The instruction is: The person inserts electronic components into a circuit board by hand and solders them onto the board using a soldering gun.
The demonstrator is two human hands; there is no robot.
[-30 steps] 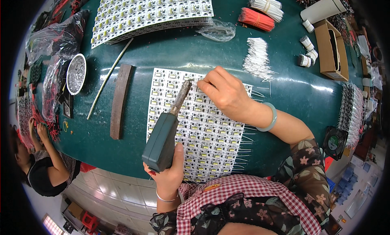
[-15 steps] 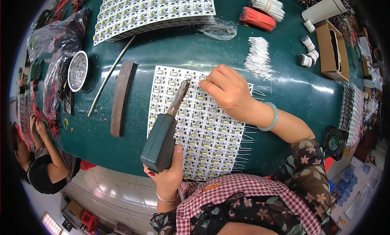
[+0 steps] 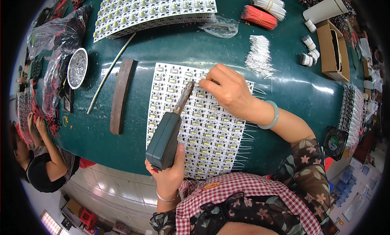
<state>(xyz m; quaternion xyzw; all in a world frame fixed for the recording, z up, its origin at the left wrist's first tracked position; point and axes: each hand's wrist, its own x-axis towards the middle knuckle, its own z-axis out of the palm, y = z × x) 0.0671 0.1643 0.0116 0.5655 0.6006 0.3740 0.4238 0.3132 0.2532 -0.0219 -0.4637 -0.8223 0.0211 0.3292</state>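
Your left grip [image 3: 170, 177] is wrapping around a green soldering tool [image 3: 164, 139], whose metal tip [image 3: 189, 89] is pointing over the upper part of the white circuit board sheet [image 3: 207, 144] that is lying on the green tabletop [image 3: 300, 101]. Your right grip [image 3: 230, 90] is pressing thumb and finger together just beside that tip, though what is sitting between them I cannot tell. A pile of white wires [image 3: 258, 54] is lying beyond the sheet.
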